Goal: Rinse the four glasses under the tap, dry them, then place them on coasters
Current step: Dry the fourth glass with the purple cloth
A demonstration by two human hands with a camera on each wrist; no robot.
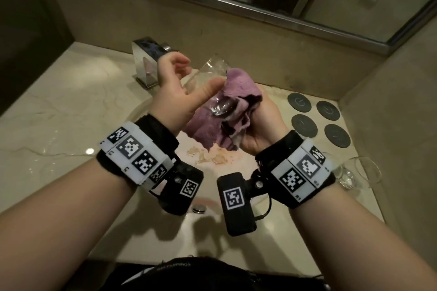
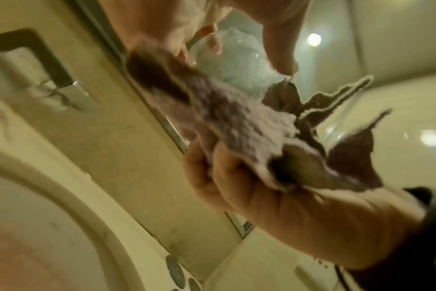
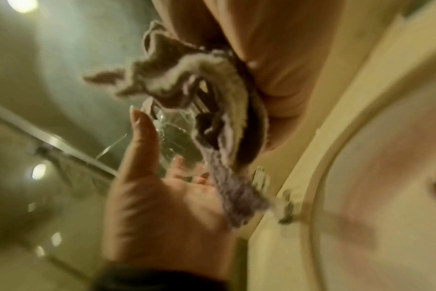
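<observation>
My left hand (image 1: 189, 75) grips a clear glass (image 1: 208, 73), tilted with its mouth pointing away, above the sink, thumb along its side and fingers curled behind it. My right hand (image 1: 260, 120) clutches a purple cloth (image 1: 236, 87) bunched against the glass's right side and base. In the left wrist view the wet glass (image 2: 236, 65) sits under my left thumb, and the cloth (image 2: 236, 118) hangs from my right hand (image 2: 236, 187). The right wrist view shows the glass base (image 3: 177, 141) between my left hand (image 3: 157, 196) and the cloth (image 3: 212, 98).
Several round dark coasters (image 1: 304, 125) lie bare on the counter right of the sink (image 1: 139, 111). More clear glasses (image 1: 361, 172) stand nearer me on the right, partly behind my right wrist. A chrome tap (image 1: 147, 61) is at the back left. A mirror runs along the wall.
</observation>
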